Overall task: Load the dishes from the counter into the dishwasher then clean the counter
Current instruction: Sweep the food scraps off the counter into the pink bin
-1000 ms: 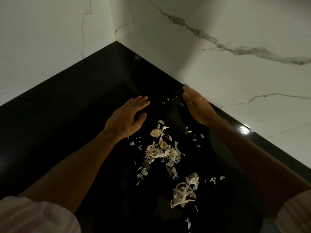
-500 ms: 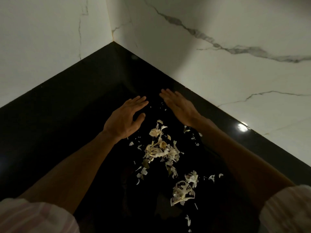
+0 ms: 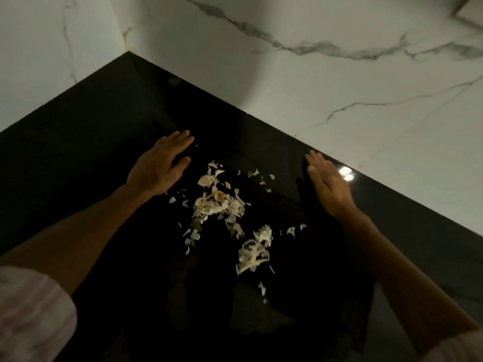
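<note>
Pale vegetable peels and scraps (image 3: 222,205) lie scattered on the glossy black counter (image 3: 91,131), with a second clump (image 3: 254,253) nearer to me. My left hand (image 3: 159,165) rests flat on the counter just left of the scraps, fingers extended and holding nothing. My right hand (image 3: 328,185) is flat, edge-down, to the right of the scraps near the wall, also holding nothing. No dishes or dishwasher are in view.
White marble walls (image 3: 287,87) meet in a corner (image 3: 128,49) at the back of the counter. A light reflection (image 3: 346,173) shines on the counter by my right hand. My pale sleeves (image 3: 31,314) show at the bottom corners.
My right hand swept left toward my left hand behind the scraps, then moved back out to the right near the wall. A few small scraps now lie further right. My left hand has hardly moved.
</note>
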Available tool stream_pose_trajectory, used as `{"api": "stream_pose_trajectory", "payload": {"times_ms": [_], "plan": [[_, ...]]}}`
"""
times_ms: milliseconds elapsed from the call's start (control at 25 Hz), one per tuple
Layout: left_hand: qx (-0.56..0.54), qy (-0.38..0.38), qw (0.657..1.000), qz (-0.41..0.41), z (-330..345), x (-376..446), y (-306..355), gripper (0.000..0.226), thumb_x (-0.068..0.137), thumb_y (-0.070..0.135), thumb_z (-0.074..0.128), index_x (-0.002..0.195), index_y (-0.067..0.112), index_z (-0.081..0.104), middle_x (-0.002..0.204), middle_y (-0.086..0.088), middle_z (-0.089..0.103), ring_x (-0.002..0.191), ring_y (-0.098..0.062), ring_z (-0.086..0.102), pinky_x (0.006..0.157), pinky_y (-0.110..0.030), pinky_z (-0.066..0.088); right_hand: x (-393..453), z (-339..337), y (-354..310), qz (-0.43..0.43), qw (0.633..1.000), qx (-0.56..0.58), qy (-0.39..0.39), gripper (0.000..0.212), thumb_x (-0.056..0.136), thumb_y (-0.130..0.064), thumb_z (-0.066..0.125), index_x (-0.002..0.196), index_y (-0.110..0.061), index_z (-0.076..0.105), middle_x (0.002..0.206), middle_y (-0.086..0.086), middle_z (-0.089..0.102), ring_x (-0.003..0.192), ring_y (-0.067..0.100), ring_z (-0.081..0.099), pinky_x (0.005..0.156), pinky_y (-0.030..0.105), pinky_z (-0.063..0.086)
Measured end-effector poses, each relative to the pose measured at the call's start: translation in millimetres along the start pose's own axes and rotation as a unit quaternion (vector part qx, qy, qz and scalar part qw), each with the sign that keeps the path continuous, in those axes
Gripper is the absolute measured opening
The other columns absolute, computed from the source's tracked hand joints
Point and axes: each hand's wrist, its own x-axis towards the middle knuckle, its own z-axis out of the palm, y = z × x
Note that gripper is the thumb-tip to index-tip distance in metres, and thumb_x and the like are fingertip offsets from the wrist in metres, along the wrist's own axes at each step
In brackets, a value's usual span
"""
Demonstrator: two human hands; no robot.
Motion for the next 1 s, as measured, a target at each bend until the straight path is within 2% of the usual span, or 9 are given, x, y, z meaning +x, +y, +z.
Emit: {"api": "stream_pose_trajectory", "payload": {"times_ms": [80, 160, 280, 400, 520, 720, 840, 920, 1000], "plan": [[-0.002, -0.019, 1.000, 0.004, -1, -4, 4, 0.051, 0.104, 0.036, 0.037, 0.153, 0.030, 0.023, 0.161, 0.012, 0.011, 0.145, 0.000, 0.002, 0.116, -0.030, 0.004, -11, -1, -27, -0.024, 0.993, 0.068, -0.092, 0.047, 0.106, -0.041, 0.023, 0.149, -0.025, 0.035, 0.152, -0.020, 0.022, 0.141, -0.004, 0.013, 0.113, 0.013, 0.005], [-0.025, -0.010, 1.000, -0.001, 6, -17, 7, 0.049, 0.105, 0.038, 0.034, 0.152, 0.031, 0.025, 0.161, 0.014, 0.011, 0.142, 0.004, 0.000, 0.115, -0.029, 0.002, -23, -6, -31, -0.002, 0.973, 0.201, -0.111, 0.043, 0.105, -0.043, 0.029, 0.133, -0.026, 0.057, 0.137, -0.022, 0.048, 0.123, -0.014, 0.041, 0.106, 0.013, 0.028], [-0.056, -0.028, 0.998, -0.003, 16, -42, 17, 0.052, 0.102, 0.047, 0.031, 0.152, 0.034, 0.024, 0.158, 0.020, 0.007, 0.142, 0.006, -0.002, 0.117, -0.029, 0.001, -25, -20, -9, 0.118, 0.946, 0.288, 0.089, 0.046, 0.102, -0.050, 0.033, 0.121, -0.026, 0.068, 0.121, -0.011, 0.066, 0.105, -0.009, 0.059, 0.088, 0.007, 0.040], [-0.030, -0.022, 0.999, -0.021, 26, -49, 23, 0.066, 0.094, 0.065, 0.022, 0.153, 0.036, 0.018, 0.161, 0.018, 0.004, 0.146, 0.000, -0.004, 0.117, -0.030, -0.002, -2, -8, 1, 0.107, 0.988, 0.084, 0.071, 0.055, 0.102, -0.051, 0.027, 0.146, -0.022, 0.044, 0.150, -0.003, 0.043, 0.141, 0.014, 0.035, 0.118, 0.029, 0.021], [-0.029, -0.022, 0.998, -0.055, 30, -50, 29, 0.067, 0.095, 0.068, 0.021, 0.153, 0.037, 0.014, 0.161, 0.017, 0.000, 0.145, -0.002, -0.007, 0.118, -0.035, -0.002, 24, 27, -39, -0.021, 0.998, 0.017, -0.058, 0.058, 0.105, -0.047, 0.021, 0.154, -0.016, 0.022, 0.162, -0.001, 0.016, 0.149, 0.009, 0.008, 0.121, 0.030, -0.003], [-0.050, -0.033, 0.998, 0.004, 43, -77, 58, 0.076, 0.088, 0.072, 0.015, 0.153, 0.033, 0.018, 0.161, 0.017, 0.006, 0.145, 0.006, -0.004, 0.120, -0.025, -0.001, -5, 51, -80, -0.142, 0.979, 0.029, -0.142, 0.055, 0.106, -0.043, 0.019, 0.154, -0.017, 0.023, 0.162, -0.001, 0.015, 0.149, 0.007, 0.005, 0.123, 0.033, -0.001], [-0.093, -0.035, 0.995, 0.019, 53, -107, 77, 0.077, 0.088, 0.075, 0.017, 0.153, 0.034, 0.018, 0.160, 0.018, 0.010, 0.144, 0.010, 0.000, 0.123, -0.034, 0.008, -45, 33, -89, -0.180, 0.962, 0.053, -0.197, 0.053, 0.106, -0.041, 0.028, 0.154, -0.019, 0.024, 0.160, -0.009, 0.014, 0.143, -0.001, 0.003, 0.122, 0.028, 0.000], [-0.146, -0.006, 0.989, 0.007, 60, -127, 82, 0.076, 0.088, 0.074, 0.023, 0.153, 0.035, 0.019, 0.160, 0.020, 0.012, 0.144, 0.010, 0.003, 0.122, -0.041, 0.017, -76, 19, -86, -0.171, 0.971, 0.048, -0.162, 0.059, 0.103, -0.045, 0.036, 0.155, -0.021, 0.021, 0.160, -0.009, 0.011, 0.140, -0.004, 0.001, 0.120, 0.025, 0.001], [-0.194, 0.031, 0.980, -0.018, 68, -146, 87, 0.075, 0.088, 0.074, 0.029, 0.153, 0.038, 0.020, 0.160, 0.022, 0.011, 0.147, 0.004, 0.004, 0.120, -0.048, 0.020, -118, 14, -80, -0.127, 0.990, 0.048, -0.041, 0.076, 0.097, -0.057, 0.041, 0.156, -0.019, 0.011, 0.163, -0.004, 0.005, 0.146, 0.001, -0.007, 0.123, 0.034, 0.001]]}}
